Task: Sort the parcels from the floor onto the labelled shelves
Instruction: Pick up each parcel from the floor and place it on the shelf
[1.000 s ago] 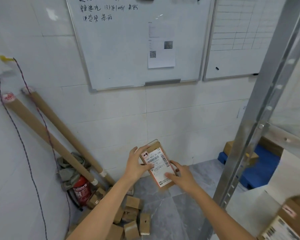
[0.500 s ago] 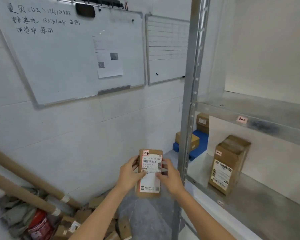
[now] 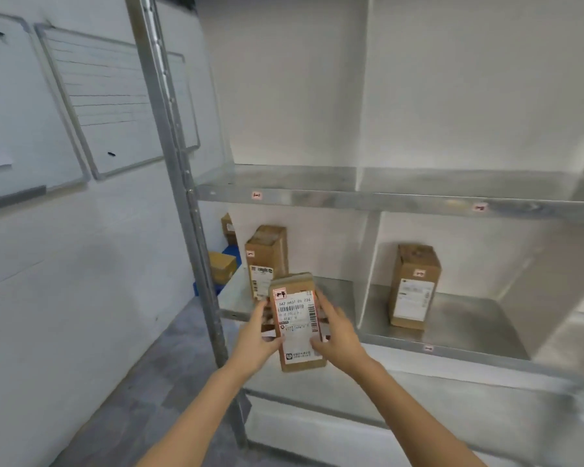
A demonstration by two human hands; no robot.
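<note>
I hold a small brown parcel (image 3: 297, 323) upright in front of me, its white shipping label and a small red sticker facing me. My left hand (image 3: 255, 338) grips its left edge and my right hand (image 3: 338, 335) grips its right edge. Behind it stands the metal shelf unit (image 3: 368, 197) with small pink labels on the shelf lips. On the lower shelf a tall brown box (image 3: 265, 256) stands in the left bay, just beyond the parcel. Another tall box (image 3: 413, 286) stands in the right bay.
A grey steel upright (image 3: 179, 183) rises just left of my hands. Whiteboards (image 3: 108, 99) hang on the tiled wall to the left. Small boxes (image 3: 221, 266) and a blue item sit on the floor behind the upright. The upper shelf bays hold nothing.
My view has swung right from the wall and floor pile to the shelf unit. Both hands kept hold of the parcel, which now stands upright before the lower left bay.
</note>
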